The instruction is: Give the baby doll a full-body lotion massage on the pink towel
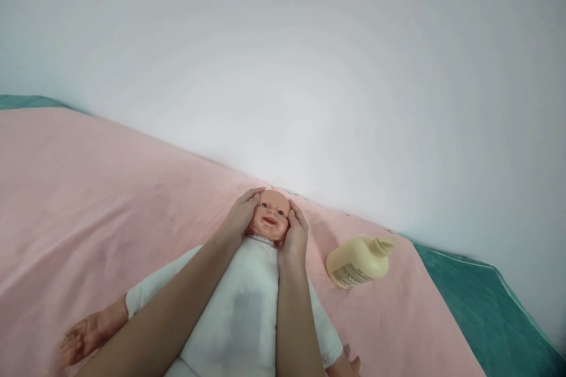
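A baby doll (247, 306) with a white cloth body lies on its back, its bald head towards the wall. My left hand (246, 210) is cupped against one side of the doll's head, fingers bent round the temple. On the other side of the head, my right hand (296, 231) presses its palm and fingers along the cheek and temple. Between my hands the doll's smiling face (269, 219) points up. My forearms cross over parts of its body and arms. A pale yellow pump bottle (357, 262) with printed text stands to the right of my right hand, touched by neither hand.
A pink sheet (110, 188) with some creases covers the surface under the doll. Green cloth (481, 300) shows beyond the sheet at the right, and a strip of it at the far left. A plain white wall (283, 70) rises directly behind the doll's head.
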Demonstrator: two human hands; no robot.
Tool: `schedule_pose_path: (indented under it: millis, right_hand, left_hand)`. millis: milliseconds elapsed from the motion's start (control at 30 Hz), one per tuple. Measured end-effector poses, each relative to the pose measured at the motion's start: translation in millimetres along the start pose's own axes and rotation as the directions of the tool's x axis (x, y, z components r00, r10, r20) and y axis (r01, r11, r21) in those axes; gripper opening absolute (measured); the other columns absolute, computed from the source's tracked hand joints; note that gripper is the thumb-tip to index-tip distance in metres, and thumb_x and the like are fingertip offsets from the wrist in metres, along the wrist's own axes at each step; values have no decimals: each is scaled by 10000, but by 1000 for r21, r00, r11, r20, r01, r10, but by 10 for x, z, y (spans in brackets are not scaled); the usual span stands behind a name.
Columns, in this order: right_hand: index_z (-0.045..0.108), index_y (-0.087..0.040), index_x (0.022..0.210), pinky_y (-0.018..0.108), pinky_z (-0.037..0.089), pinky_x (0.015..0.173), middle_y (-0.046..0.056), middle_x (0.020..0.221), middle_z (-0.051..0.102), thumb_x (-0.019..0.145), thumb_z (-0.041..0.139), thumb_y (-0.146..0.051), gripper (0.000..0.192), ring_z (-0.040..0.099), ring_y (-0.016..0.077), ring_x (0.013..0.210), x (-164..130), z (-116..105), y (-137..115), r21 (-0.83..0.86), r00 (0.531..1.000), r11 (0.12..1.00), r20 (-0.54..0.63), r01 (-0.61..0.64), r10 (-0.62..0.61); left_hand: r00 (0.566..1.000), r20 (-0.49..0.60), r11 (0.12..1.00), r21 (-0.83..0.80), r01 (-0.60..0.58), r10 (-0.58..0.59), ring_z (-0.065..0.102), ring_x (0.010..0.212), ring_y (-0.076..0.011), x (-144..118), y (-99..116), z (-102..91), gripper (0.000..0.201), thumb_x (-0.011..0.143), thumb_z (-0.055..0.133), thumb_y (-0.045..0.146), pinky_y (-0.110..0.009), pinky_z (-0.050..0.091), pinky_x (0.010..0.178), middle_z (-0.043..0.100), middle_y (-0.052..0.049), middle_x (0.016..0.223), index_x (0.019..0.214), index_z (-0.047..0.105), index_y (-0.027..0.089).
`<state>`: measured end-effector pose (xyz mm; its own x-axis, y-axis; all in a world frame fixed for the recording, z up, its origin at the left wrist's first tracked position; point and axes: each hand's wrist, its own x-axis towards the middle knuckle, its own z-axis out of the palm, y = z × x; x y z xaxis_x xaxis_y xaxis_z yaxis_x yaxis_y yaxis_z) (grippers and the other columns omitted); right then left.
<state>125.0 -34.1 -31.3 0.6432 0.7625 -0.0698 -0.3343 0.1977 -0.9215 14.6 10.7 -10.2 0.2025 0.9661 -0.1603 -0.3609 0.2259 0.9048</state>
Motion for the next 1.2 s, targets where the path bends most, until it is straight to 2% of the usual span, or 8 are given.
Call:
schedule_pose_path:
  millis: [167,300,433,667,900,1200]
  right_hand:
    - [651,-202,1086,328,536,837,53,1119,671,715,695,-444,446,634,224,1016,-68,64,-43,-19,1000,1000,8,-4,4]
    - [616,-202,1127,321,537,832,60,1104,664,685,737,-469,531,620,224,1037,-63,64,-8,-114,998,992,20,59,-57]
    - [598,-203,1143,321,535,841,59,1092,657,658,759,-452,568,608,224,1056,-34,39,37,-173,994,979,29,106,-102]
    - [596,-212,1130,320,531,848,61,1124,644,667,740,-441,537,610,220,1047,-43,34,17,-184,998,981,2,66,-67]
    - [623,-217,1107,319,525,853,51,1119,659,706,678,-427,456,612,212,1046,-26,29,7,-122,999,992,3,35,-35]
    - [666,-212,1105,343,525,857,59,1173,656,691,654,-349,437,625,219,1039,10,5,9,-16,1000,1000,4,-26,26]
  left_hand:
    - [999,49,998,58,1,-4,651,986,-245,-115,89,33,392,811,615,441,-326,531,809,670,-106,1104,1089,627,165]
    - [998,54,994,107,37,-43,654,978,-249,-155,130,33,508,757,709,382,-319,540,784,643,-132,1144,1194,564,168]
    - [997,44,992,115,59,-65,669,890,-237,-129,116,10,557,708,759,329,-315,549,737,648,-135,1086,1199,560,157]
    - [997,45,991,126,51,-57,664,875,-220,-119,111,19,472,731,719,281,-301,543,718,646,-116,1091,1165,568,172]
    - [998,25,995,92,48,-51,659,898,-201,-141,128,47,384,787,651,334,-277,537,744,657,-93,1072,1138,596,186]
    - [999,-3,996,71,50,-50,659,943,-208,-72,78,27,301,830,555,277,-298,535,781,673,-83,1109,1113,636,211]
